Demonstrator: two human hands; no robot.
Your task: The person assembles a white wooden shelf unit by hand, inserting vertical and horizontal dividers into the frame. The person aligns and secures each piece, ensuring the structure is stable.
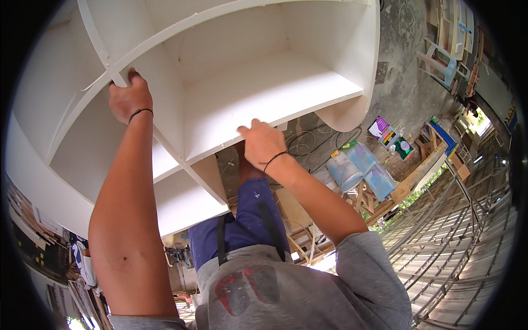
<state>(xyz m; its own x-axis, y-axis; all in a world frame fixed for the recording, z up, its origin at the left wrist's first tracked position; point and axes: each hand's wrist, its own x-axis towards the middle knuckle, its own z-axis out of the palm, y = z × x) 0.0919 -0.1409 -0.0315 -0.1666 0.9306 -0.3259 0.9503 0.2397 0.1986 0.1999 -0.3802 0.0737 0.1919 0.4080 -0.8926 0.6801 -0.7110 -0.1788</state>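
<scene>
White shelf unit, upper left: left hand clamps its divider; right hand, apart at centre, grip indeterminable, lies nearer the shelf edge, which rises rightward.

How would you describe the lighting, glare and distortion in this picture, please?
In the head view, fisheye distortion bows the white shelf unit and darkness fills the corners; in the head view, the shelf board is brightly lit, while the compartment below the left hand looks greyer; also in the head view, the opening at far right is washed out.
</scene>
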